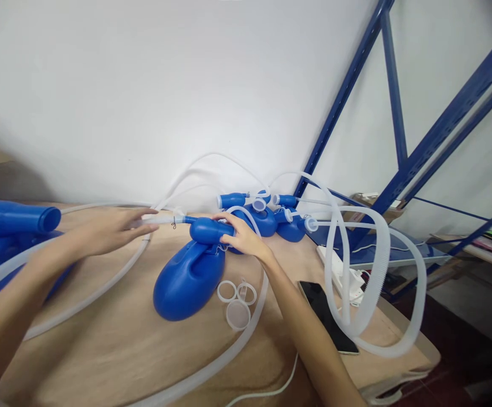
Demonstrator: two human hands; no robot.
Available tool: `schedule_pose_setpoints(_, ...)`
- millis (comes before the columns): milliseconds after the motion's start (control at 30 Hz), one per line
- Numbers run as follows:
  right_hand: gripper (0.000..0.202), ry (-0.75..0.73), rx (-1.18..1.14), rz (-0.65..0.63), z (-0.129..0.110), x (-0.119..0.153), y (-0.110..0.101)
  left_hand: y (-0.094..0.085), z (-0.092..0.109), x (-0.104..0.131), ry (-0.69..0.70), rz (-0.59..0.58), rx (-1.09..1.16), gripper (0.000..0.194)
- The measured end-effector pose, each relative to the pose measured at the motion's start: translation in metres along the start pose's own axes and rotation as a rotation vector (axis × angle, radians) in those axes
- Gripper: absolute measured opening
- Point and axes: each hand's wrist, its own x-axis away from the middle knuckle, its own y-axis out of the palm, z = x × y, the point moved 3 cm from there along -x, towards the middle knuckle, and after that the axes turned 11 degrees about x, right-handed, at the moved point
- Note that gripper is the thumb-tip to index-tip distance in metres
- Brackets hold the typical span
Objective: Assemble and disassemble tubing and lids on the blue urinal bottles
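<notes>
The right hand (246, 237) hides the neck end of the rounded blue plastic bottle (188, 281) from me, while my view crops another blue bottle (12, 217) at left.

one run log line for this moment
left hand: around pale tube | right hand: holding blue bottle by neck | bottle: on table | phone: on table, right side

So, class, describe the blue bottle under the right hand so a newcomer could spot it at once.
On the brown tabletop before the white wall, find the loose, translucent round pieces. Just left of them in the picture lies a rounded blue bottle. Unlike the other blue bottles, it has the right hand on its neck.
</notes>
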Motion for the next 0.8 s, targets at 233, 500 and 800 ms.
schedule_pose_setpoints(233,0.059,-0.024,0.004,0.137,0.003,0.0,0.012,0.053,0.013,-0.014,0.157,0.065,-0.032,0.065)
schedule_pose_setpoints(500,0.056,-0.113,-0.027,0.173,0.004,0.0,0.013,0.059,0.014,-0.017,0.197,0.066,0.146,0.053)
schedule_pose_setpoints(800,0.054,-0.145,0.052,0.195,-0.005,0.0,0.014,0.067,0.025,-0.013,0.131,0.06,0.273,0.055)
